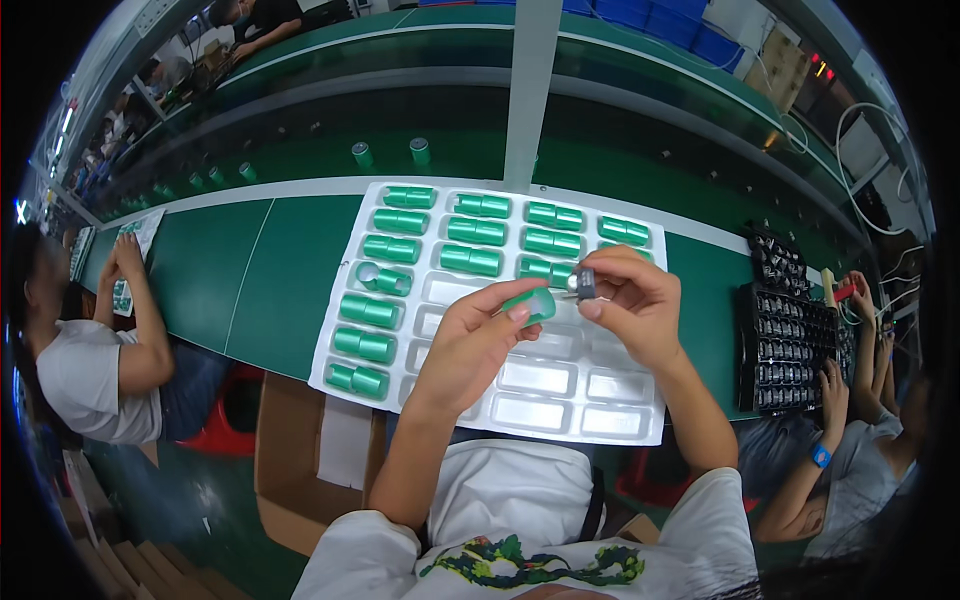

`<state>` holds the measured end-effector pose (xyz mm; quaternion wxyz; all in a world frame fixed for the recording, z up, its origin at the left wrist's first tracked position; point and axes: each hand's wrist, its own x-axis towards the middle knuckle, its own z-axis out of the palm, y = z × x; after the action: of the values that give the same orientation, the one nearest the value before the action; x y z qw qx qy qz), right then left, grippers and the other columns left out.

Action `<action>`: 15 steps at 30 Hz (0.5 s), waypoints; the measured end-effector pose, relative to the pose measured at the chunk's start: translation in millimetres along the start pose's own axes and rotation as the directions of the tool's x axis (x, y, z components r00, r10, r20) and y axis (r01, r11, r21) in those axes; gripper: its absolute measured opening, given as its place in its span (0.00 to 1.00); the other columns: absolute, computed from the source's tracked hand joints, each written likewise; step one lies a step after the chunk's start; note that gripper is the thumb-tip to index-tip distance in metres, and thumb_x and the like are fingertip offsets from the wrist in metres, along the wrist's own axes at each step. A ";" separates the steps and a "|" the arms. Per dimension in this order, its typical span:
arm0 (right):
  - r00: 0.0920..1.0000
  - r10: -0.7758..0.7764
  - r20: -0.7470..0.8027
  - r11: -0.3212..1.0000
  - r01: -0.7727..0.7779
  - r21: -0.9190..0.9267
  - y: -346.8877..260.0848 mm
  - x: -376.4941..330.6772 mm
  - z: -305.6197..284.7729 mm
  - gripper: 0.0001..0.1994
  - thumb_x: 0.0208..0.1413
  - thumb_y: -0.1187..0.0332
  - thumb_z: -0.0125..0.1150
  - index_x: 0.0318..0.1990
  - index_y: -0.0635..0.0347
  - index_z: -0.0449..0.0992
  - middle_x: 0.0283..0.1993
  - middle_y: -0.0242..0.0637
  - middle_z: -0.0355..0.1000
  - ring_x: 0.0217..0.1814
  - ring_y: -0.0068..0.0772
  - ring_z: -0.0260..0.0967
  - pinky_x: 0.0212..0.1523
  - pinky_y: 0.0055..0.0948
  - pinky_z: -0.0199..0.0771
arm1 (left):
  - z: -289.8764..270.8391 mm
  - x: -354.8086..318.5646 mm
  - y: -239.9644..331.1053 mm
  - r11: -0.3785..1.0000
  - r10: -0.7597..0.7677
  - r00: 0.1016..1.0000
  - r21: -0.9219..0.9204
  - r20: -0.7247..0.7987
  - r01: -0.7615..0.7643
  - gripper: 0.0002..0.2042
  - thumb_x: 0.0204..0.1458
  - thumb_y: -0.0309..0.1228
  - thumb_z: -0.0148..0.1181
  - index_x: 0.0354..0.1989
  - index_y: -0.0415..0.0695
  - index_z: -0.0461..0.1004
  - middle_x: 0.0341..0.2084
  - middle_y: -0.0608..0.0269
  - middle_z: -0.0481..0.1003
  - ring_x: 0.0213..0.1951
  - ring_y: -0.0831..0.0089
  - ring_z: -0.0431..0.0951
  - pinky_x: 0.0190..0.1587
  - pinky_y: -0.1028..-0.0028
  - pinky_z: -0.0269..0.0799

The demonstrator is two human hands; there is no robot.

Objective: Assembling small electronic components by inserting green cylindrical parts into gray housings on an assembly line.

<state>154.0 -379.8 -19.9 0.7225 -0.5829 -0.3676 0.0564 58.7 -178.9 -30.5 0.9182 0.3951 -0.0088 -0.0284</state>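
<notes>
Between the thumb and fingers of my left hand (472, 338) is a small green cylindrical shell (541, 305), its open end tilted toward the right. My right hand (645, 306) pinches a dark grey part (586, 284) with a light, shiny bit on its left side. The two pieces are close together, and I cannot tell whether they touch. Both hands are above a white moulded tray (650, 425). Green cylinders (367, 310) lie on their sides in its left column and far rows. One cylinder (384, 279) in the left column shows a round grey end.
Beyond the tray runs a dark green belt with a few upright green cylinders (420, 151). A grey post (530, 100) rises behind the tray. Black racks of small parts (795, 350) stand at the right. People sit on both sides; a cardboard box (290, 460) is below, left.
</notes>
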 end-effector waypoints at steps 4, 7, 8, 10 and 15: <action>0.988 -0.089 0.129 0.976 0.113 -0.187 -1.2 0.4 3.0 0.23 0.42 0.84 0.73 0.50 0.68 0.79 0.48 0.47 0.76 0.49 0.36 0.75 0.46 0.29 0.77 | -1.0 -0.2 -4.2 0.999 0.005 1.000 -0.043 -0.014 -0.005 0.16 0.60 0.23 0.58 0.56 0.36 0.73 0.46 0.59 0.77 0.46 0.76 0.76 0.50 0.73 0.73; 0.978 -0.141 0.154 0.931 0.184 -0.315 -1.6 2.1 3.0 0.20 0.42 0.77 0.76 0.47 0.62 0.83 0.45 0.42 0.79 0.46 0.35 0.77 0.44 0.29 0.77 | -5.1 1.5 -6.5 1.000 0.020 0.999 0.009 -0.027 -0.020 0.15 0.59 0.23 0.60 0.55 0.36 0.74 0.43 0.59 0.78 0.44 0.77 0.77 0.48 0.74 0.74; 0.969 -0.159 0.192 0.909 0.219 -0.354 -2.9 2.2 1.7 0.20 0.42 0.77 0.76 0.47 0.62 0.83 0.46 0.43 0.79 0.46 0.36 0.77 0.45 0.29 0.77 | -5.8 2.1 -6.3 0.998 0.023 1.000 0.052 -0.007 -0.023 0.15 0.59 0.23 0.61 0.55 0.36 0.74 0.43 0.59 0.78 0.43 0.77 0.77 0.48 0.75 0.74; 0.957 -0.173 0.233 0.884 0.255 -0.392 -6.5 2.1 2.1 0.20 0.42 0.78 0.75 0.46 0.62 0.83 0.46 0.43 0.79 0.46 0.37 0.77 0.46 0.30 0.77 | -3.6 4.1 -6.5 0.998 0.020 1.000 0.056 -0.012 -0.019 0.16 0.59 0.24 0.61 0.55 0.36 0.74 0.43 0.59 0.78 0.42 0.78 0.77 0.47 0.76 0.74; 0.958 -0.135 0.253 0.826 0.250 -0.506 -13.8 2.0 5.1 0.19 0.41 0.76 0.76 0.45 0.62 0.83 0.47 0.42 0.80 0.48 0.42 0.77 0.48 0.33 0.78 | -10.8 5.5 -10.5 0.996 -0.003 1.000 0.088 0.009 0.002 0.18 0.60 0.25 0.61 0.57 0.34 0.73 0.44 0.59 0.79 0.44 0.78 0.77 0.49 0.77 0.74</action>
<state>147.6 -379.0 -6.5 0.4922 -0.7109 -0.4986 -0.0611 64.1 -178.6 -45.6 0.8999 0.4348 -0.0136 -0.0308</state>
